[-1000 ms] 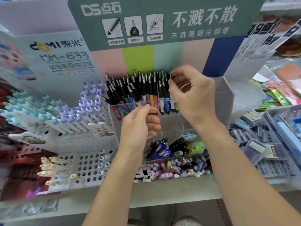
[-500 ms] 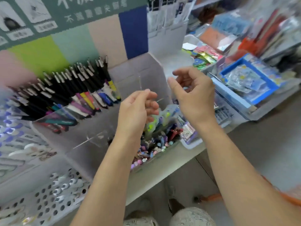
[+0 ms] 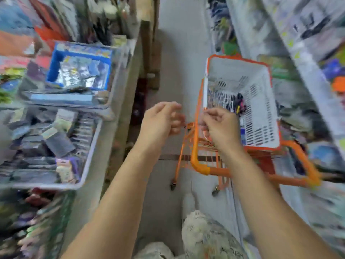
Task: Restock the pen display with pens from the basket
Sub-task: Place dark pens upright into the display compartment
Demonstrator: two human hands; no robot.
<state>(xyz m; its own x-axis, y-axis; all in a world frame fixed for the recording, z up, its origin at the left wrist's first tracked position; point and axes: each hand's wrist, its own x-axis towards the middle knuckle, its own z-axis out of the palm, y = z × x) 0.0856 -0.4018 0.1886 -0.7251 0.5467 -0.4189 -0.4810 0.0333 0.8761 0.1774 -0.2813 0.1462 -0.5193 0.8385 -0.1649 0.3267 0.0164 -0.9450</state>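
Left shelf (image 3: pixel 87 184): a pale shelf edge runs down the left side of the head view, blurred by motion.
Blue box (image 3: pixel 79 69): an open blue cardboard box of shiny packets sits toward the far end of that shelf; the contents are too smeared to name.
Grey tray (image 3: pixel 91 148): a shallow grey plastic tray of flat dark and pastel packets lies nearer, along the shelf's front edge.
Floor (image 3: pixel 175 53): a strip of light grey floor runs up the middle between the shelves.
Left hand (image 3: pixel 161 121): raised over the aisle, fingers loosely curled, thumb and forefinger near each other; nothing can be seen in it, and blur leaves it unclear whether they pinch anything.
Right hand (image 3: pixel 219 128): just beside the left hand, apart from it, at the near left corner of the basket; fingers bent inward with the thumb against them. Whether it grips something I cannot tell.
Basket (image 3: pixel 261 116): a white slotted plastic basket with an orange rim, resting on top of an orange metal trolley frame (image 3: pixel 203 168) with small wheels.
Pens (image 3: pixel 238 105): a small cluster of dark pens with pink and yellow bits lies on the basket floor, against the near left wall, just beyond the right hand's fingertips.
Right shelving (image 3: pixel 308 43): pale racks of blurred packaged goods fill the right edge.
Legs (image 3: pixel 205 234): pale patterned trousers and a light shoe show at the bottom edge.
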